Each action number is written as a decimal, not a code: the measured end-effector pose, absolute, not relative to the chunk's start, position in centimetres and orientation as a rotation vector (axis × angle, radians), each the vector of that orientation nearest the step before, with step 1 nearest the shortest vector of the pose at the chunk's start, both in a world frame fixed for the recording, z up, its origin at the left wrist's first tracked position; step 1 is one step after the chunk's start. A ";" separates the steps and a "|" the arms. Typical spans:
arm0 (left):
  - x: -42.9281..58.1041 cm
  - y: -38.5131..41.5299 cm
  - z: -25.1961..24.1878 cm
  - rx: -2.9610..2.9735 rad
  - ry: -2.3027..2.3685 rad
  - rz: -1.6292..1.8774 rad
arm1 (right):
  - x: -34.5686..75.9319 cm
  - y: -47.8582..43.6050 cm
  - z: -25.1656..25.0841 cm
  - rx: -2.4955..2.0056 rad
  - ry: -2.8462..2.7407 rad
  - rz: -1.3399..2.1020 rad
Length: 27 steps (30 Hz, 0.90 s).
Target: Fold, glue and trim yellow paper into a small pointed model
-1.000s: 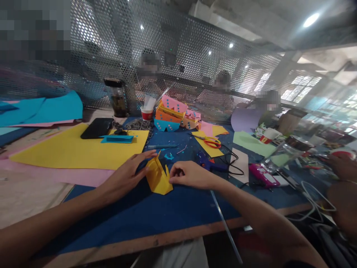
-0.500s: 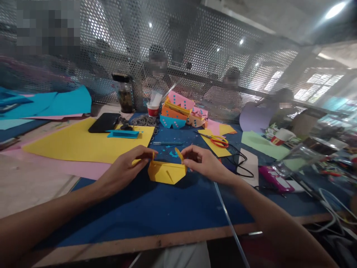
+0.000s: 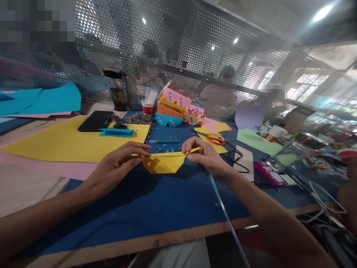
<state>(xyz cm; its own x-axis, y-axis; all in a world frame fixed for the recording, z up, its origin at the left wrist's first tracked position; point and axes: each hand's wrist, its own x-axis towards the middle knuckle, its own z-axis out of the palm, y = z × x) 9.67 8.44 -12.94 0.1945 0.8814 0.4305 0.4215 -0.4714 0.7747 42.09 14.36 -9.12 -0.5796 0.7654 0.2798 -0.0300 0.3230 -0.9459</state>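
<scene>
A folded yellow paper piece (image 3: 163, 163) with slanted lower corners is held up over the blue mat (image 3: 167, 208). My left hand (image 3: 124, 160) pinches its left end between thumb and fingers. At the right end, my right hand (image 3: 199, 154) grips the paper, and a narrow yellow strip sticks out past the fingers. A blue pen (image 3: 163, 141) lies behind the paper among small blue scraps. Folded paper pieces with coloured dots (image 3: 173, 108) are stacked farther back.
Yellow sheet (image 3: 75, 143), phone (image 3: 96, 121) and folded blue strip (image 3: 117, 132) lie left. A jar (image 3: 118, 91) and paper cup (image 3: 147, 107) stand behind. Right are scissors (image 3: 214, 138), black cord (image 3: 241, 167), a magenta device (image 3: 269, 174) and a clear container (image 3: 298, 149). People show beyond the mesh.
The paper's end flaps, upright before, are now folded outward and lie nearly level with its top edge. Both hands have shifted slightly, and the camera view has moved a little.
</scene>
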 end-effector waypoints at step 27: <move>9.5 9.3 -13.3 1.699 1.244 1.274 | 41.9 15.2 -10.5 -0.642 -1.652 1.294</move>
